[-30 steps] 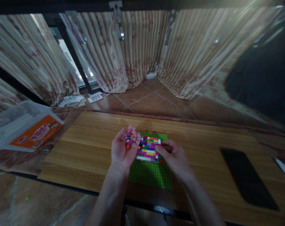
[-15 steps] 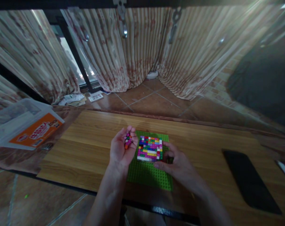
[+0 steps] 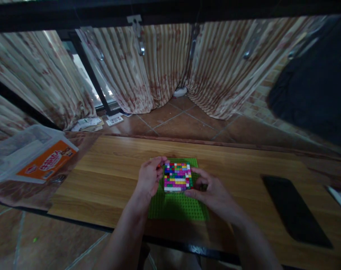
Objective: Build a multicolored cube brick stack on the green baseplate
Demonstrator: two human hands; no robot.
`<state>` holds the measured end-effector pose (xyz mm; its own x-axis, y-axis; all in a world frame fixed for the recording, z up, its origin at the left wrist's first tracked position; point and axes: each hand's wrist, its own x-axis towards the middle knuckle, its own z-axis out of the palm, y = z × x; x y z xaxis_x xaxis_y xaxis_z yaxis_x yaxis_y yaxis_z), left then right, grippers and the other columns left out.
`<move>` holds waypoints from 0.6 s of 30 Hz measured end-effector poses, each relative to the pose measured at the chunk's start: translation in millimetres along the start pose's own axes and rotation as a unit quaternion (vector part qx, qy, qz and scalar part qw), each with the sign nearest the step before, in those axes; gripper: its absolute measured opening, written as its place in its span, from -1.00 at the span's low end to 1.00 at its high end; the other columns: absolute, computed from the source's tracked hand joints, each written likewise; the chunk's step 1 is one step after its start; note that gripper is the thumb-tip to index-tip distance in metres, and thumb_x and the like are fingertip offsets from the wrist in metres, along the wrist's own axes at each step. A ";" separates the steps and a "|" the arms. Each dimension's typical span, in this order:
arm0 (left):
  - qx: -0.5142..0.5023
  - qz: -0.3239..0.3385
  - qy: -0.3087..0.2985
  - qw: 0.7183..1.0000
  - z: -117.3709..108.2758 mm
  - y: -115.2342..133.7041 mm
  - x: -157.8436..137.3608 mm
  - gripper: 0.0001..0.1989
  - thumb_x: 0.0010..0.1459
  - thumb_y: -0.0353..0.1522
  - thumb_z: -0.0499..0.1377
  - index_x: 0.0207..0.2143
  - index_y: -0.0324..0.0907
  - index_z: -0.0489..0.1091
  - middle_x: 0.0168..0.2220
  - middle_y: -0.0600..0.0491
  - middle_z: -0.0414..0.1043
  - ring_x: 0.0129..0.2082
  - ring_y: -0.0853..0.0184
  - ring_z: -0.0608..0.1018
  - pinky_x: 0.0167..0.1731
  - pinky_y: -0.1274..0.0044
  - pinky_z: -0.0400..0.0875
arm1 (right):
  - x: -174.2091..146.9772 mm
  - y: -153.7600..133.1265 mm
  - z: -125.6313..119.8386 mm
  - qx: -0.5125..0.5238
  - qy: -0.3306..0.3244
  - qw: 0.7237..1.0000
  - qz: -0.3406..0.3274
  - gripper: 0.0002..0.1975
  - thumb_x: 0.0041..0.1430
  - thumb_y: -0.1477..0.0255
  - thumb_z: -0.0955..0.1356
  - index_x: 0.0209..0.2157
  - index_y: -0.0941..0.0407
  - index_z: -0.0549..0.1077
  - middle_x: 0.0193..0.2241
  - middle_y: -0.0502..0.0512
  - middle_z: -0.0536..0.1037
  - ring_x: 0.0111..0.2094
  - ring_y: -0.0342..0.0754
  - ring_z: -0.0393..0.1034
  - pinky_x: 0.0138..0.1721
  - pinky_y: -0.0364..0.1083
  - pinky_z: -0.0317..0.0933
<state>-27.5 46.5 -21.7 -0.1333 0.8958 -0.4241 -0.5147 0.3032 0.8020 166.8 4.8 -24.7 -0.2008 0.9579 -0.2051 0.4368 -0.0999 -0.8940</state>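
Observation:
A flat block of many-coloured toy bricks (image 3: 176, 177) sits over a green studded baseplate (image 3: 177, 210); whether it is attached or held just above, I cannot tell. My right hand (image 3: 210, 187) grips the block's right side, thumb at the near corner and index finger higher up the edge. At the left edge is my left hand (image 3: 149, 176), turned inward with its fingers curled. A bit of orange shows at its fingertips, from the small loose bricks in it; the rest of them are hidden by the fingers.
A clear plastic tub (image 3: 43, 161) with an orange label stands to the left of the wooden board (image 3: 103, 180). On the board's right lies a dark flat slab (image 3: 297, 210). Striped curtains (image 3: 165, 67) hang beyond the table, and a dark rounded shape (image 3: 314, 86) is at upper right.
My left hand has turned from palm up, showing the loose bricks, to curled inward against the block's left edge. My right hand stays at the block. The view has tilted slightly.

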 end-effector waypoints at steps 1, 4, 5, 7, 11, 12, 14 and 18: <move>0.022 0.004 -0.002 1.000 -1.7 1.1 0.1 -0.87 0.05 -0.42 0.18 -0.44 -0.36 0.43 -0.51 0.02 0.44 -0.76 0.69 0.08 -0.78 0.73 -0.18 | 0.6 1.7 -1.3 0.009 0.012 1.000 -0.003 -0.31 -0.08 0.20 0.48 0.12 0.05 0.36 -0.51 -0.08 0.49 -0.52 -0.11 0.33 -0.48 -0.12 0.14; 0.073 -0.007 -0.036 0.997 -7.5 5.2 -1.4 -0.82 -0.02 -0.35 0.23 -0.46 -0.35 0.44 -0.60 0.10 0.36 -0.77 0.68 0.08 -0.76 0.72 -0.19 | 5.0 7.4 -4.9 0.041 0.069 0.997 0.003 -0.40 -0.09 0.21 0.48 0.03 0.08 0.44 -0.49 -0.05 0.52 -0.53 -0.11 0.34 -0.49 -0.12 0.17; 0.089 -0.017 -0.056 0.994 -9.0 6.1 -2.7 -0.81 -0.05 -0.34 0.24 -0.45 -0.35 0.44 -0.62 0.12 0.33 -0.77 0.68 0.08 -0.75 0.71 -0.20 | 7.1 9.0 -6.0 0.052 0.094 0.994 0.008 -0.42 -0.09 0.21 0.48 0.00 0.10 0.46 -0.48 -0.03 0.52 -0.52 -0.10 0.35 -0.48 -0.12 0.19; 0.119 -0.042 -0.093 0.988 -10.8 6.4 -5.9 -0.77 -0.08 -0.31 0.26 -0.45 -0.34 0.44 -0.63 0.14 0.30 -0.77 0.68 0.07 -0.76 0.71 -0.22 | 11.7 11.1 -7.9 0.069 0.140 0.988 0.018 -0.45 -0.10 0.19 0.47 -0.06 0.13 0.49 -0.48 0.00 0.53 -0.51 -0.09 0.37 -0.47 -0.11 0.21; 0.147 -0.074 -0.124 0.978 -11.2 2.6 -12.1 -0.77 -0.09 -0.27 0.25 -0.48 -0.30 0.40 -0.66 0.16 0.28 -0.78 0.66 0.05 -0.76 0.68 -0.25 | 19.1 12.1 -10.5 0.081 0.187 0.979 0.026 -0.46 -0.12 0.16 0.46 -0.11 0.16 0.52 -0.46 0.05 0.56 -0.46 -0.04 0.43 -0.41 -0.08 0.27; 0.149 -0.080 -0.129 0.977 -11.1 1.7 -13.3 -0.77 -0.09 -0.27 0.25 -0.50 -0.29 0.39 -0.66 0.17 0.27 -0.78 0.66 0.05 -0.76 0.68 -0.25 | 20.2 12.1 -11.2 0.078 0.192 0.978 0.026 -0.46 -0.12 0.16 0.47 -0.11 0.16 0.52 -0.45 0.06 0.57 -0.45 -0.03 0.44 -0.39 -0.07 0.27; 0.150 -0.095 -0.143 0.974 -11.1 0.5 -15.6 -0.79 -0.09 -0.28 0.25 -0.51 -0.27 0.37 -0.67 0.18 0.27 -0.78 0.66 0.04 -0.76 0.67 -0.26 | 21.5 12.6 -12.8 0.074 0.198 0.977 0.022 -0.47 -0.13 0.16 0.47 -0.12 0.16 0.53 -0.45 0.06 0.57 -0.44 -0.02 0.45 -0.37 -0.06 0.28; 0.153 -0.138 -0.205 0.957 -11.3 -1.5 -20.2 -0.79 -0.05 -0.29 0.24 -0.53 -0.27 0.36 -0.65 0.15 0.30 -0.78 0.66 0.02 -0.76 0.66 -0.27 | 22.0 16.5 -17.1 0.061 0.202 0.977 0.023 -0.50 -0.12 0.16 0.48 -0.15 0.15 0.53 -0.46 0.06 0.58 -0.43 -0.03 0.45 -0.36 -0.06 0.29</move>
<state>-33.6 24.2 -19.1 0.3479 0.8010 -0.4871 -0.2012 0.5713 0.7957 184.6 28.9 -37.1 0.1894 0.9773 -0.0948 0.3235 -0.1533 -0.9337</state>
